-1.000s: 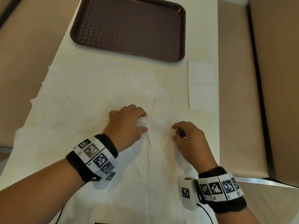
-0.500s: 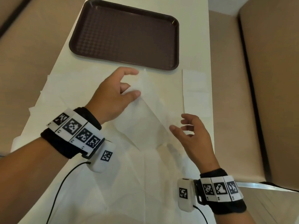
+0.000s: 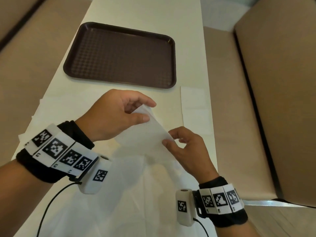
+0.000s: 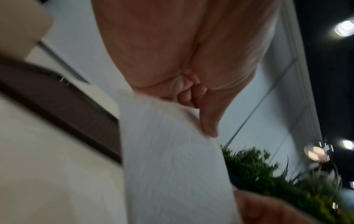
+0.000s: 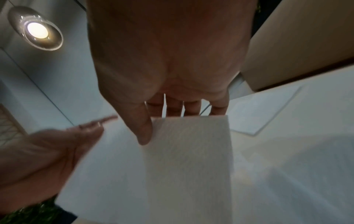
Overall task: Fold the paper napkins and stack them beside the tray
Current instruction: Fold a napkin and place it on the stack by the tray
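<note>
Progress: early, as I judge it. One folded napkin stack [image 3: 195, 110] lies flat on the surface [image 3: 140, 12], right of both grips, just beside tray's near-right corner; can't tell how many sheets in it.
Left to do: loose unfolded napkins [image 3: 119, 199] spread on the surface under and behind the grips, overlapping; count unclear. All need folding + stacking.
In hand: one napkin [image 3: 147, 135] held up off the surface between both hands, hanging slack below the grips.
L grip: left hand [image 3: 114, 117] pinches napkin's top corner w/ thumb + forefinger; other fingers loosely curled. Left wrist view shows thumb on the sheet.
R grip: right hand [image 3: 186, 147] pinches the lower-right edge, thumb + fingertips; right wrist view shows thumb in front of the sheet, fingers behind it.
Tray: tray [image 3: 121, 55] dark brown, nothing on it, ahead of both grips, well apart from the held napkin.
Vs 0.5 s ago: then only L hand had the sheet, R hand spread and just off its edge; now R has closed on it. Napkin is higher off the pile. L hand has risen and turned slightly.
Vs 1.0 s ago: both hands were low on the pile, picking at a sheet.
Next, prob.: bring corners together, crease, add to stack.
</note>
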Tool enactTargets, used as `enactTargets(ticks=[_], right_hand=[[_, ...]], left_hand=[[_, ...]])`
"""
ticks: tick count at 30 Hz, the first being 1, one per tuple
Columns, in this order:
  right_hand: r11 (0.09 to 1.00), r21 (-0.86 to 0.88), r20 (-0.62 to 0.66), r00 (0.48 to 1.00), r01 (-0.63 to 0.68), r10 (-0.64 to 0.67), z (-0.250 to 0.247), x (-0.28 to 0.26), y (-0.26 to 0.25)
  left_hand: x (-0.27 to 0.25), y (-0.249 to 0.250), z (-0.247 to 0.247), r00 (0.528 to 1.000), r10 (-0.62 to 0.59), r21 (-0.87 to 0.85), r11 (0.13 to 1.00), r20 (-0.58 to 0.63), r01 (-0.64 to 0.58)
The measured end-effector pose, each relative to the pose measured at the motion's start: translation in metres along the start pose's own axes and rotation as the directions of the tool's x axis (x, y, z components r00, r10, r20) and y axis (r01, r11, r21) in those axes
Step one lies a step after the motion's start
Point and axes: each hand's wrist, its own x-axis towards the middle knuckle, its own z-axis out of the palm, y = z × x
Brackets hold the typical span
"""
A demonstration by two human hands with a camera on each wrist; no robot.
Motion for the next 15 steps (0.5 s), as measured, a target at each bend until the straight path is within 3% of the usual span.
enactTargets(ticks=[5,7,10,12,15], right_hand=[[0.999,-0.004,-0.011,0.999,-0.039,0.039,-0.035,-0.003,0.006],[0.998,-0.06,-0.003,1.0,-0.003,0.003,-0.049,-0.002,0.004],[0.98,-0.178,0.066,0.995,0.09,-0.08,-0.07,0.002,-0.005],[0.959,-0.238,0.118,0.985,0.151,-0.125,-0.08,0.006,-0.012],[0.967,-0.21,0.082,0.988,0.145,-0.131,-0.096,0.012,-0.023]], left_hand=[[0.017,-0.011,0.004,0.998,-0.034,0.362,0.931,-0.044,0.048],[0.022,-0.008,0.014,1.0,0.01,0.439,0.898,-0.016,-0.002],[0.032,0.015,0.04,0.972,0.104,0.442,0.877,0.208,-0.189],[0.041,0.031,0.064,0.916,0.045,0.446,0.864,0.398,-0.236],[0.062,0.041,0.095,0.878,0.005,0.416,0.879,0.479,-0.232]])
